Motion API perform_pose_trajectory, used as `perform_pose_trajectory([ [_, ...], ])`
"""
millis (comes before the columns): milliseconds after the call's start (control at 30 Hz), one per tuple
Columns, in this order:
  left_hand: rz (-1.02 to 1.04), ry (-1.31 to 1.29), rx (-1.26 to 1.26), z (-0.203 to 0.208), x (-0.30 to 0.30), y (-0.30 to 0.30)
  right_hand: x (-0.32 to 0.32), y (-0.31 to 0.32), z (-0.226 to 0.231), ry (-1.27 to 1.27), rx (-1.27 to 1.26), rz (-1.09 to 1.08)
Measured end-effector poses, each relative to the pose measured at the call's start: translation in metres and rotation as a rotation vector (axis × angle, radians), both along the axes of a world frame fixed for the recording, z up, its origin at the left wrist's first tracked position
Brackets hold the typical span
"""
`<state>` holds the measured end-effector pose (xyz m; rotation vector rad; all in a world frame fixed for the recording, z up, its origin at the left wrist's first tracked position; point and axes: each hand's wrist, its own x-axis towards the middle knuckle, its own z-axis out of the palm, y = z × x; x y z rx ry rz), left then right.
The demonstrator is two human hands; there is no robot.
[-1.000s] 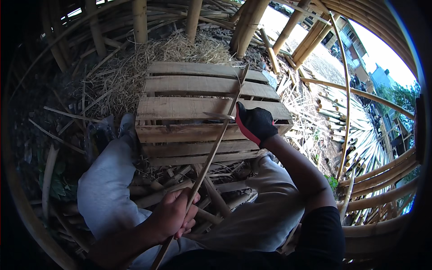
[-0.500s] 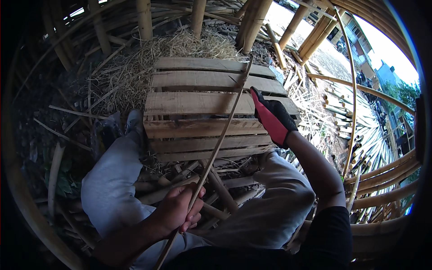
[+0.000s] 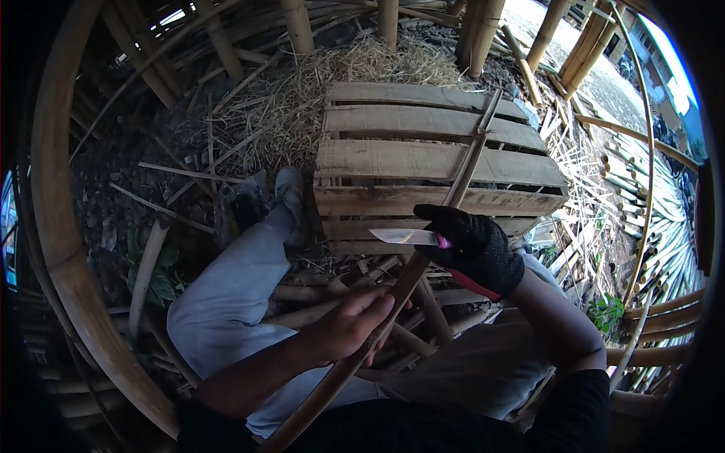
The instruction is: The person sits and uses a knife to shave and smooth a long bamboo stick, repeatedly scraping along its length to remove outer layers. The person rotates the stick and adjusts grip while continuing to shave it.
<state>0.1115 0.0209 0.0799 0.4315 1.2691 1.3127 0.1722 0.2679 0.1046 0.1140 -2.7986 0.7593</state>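
A long bamboo strip (image 3: 408, 279) runs from the lower edge, between my legs, up to the slatted wooden crate (image 3: 393, 153), where its far end lies over the top slats. My bare left hand (image 3: 359, 325) is closed round the strip near my lap. Farther along it, my right hand (image 3: 476, 245), in a black and red glove, grips a knife (image 3: 404, 237). The pink handle shows partly beside the glove, and the bare blade points left. The glove hides part of the strip, so I cannot tell whether the blade's edge touches it.
Dry straw (image 3: 355, 72) is heaped behind the crate. Bamboo poles (image 3: 479, 38) stand at the back, and a curved bamboo frame (image 3: 83, 272) rises at the left. Cut bamboo lengths (image 3: 649, 196) are stacked at the right. Loose sticks lie under my legs.
My right hand has drawn back along the strip toward my left hand and turned, so the knife now shows. The strip shows a broader face. The whole view has shifted left.
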Motion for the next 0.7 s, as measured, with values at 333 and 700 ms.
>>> perform_pose_trajectory([
  [333, 0.111, -0.325, 0.137, -0.014, -0.007, -0.015, -0.033, 0.018, -0.001, 0.07, 0.386, 0.261],
  [700, 0.142, -0.503, 0.186, -0.012, -0.029, -0.024, -0.063, 0.014, 0.013, 0.258, 0.579, 0.288],
])
